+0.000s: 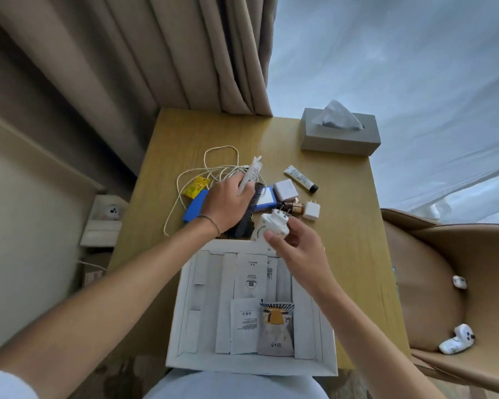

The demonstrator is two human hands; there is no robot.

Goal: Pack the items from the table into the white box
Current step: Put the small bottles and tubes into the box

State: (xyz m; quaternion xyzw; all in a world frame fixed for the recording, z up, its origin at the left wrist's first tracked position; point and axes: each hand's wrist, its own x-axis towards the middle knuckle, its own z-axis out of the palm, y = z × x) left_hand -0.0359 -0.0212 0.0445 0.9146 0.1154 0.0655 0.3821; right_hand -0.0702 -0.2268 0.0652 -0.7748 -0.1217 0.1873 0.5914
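The person stood over the wooden table [343,254] with both arms out, and each hand was already loaded, which I took as a way of clearing the clutter two things at a time. The left hand [228,205] was curled round a white tube [249,175], fingers wrapped about its lower half so that the crimped end stuck up and away toward one o'clock; it hovered over the pile, above a dark comb [249,213] and a blue case [195,210]. The right hand [297,249] pinched a white plug adapter [270,226] between thumb and fingertips, the adapter sitting at about ten o'clock from the palm, prongs pointing away from the person. That hand hung just over the far rim of the white box [182,312], so the adapter looked close to being dropped in, I judged. The box lay at six o'clock on the table, nearest the person, open, with paper leaflets and a printed sachet [275,329] flat inside it. Unpacked on the table were a looped white cable [213,165] at eleven o'clock of the pile, a second small tube [300,178], a square white charger [285,189] and a little white plug [311,210] at two to three o'clock. A grey tissue box [340,139] stood at the far right corner.
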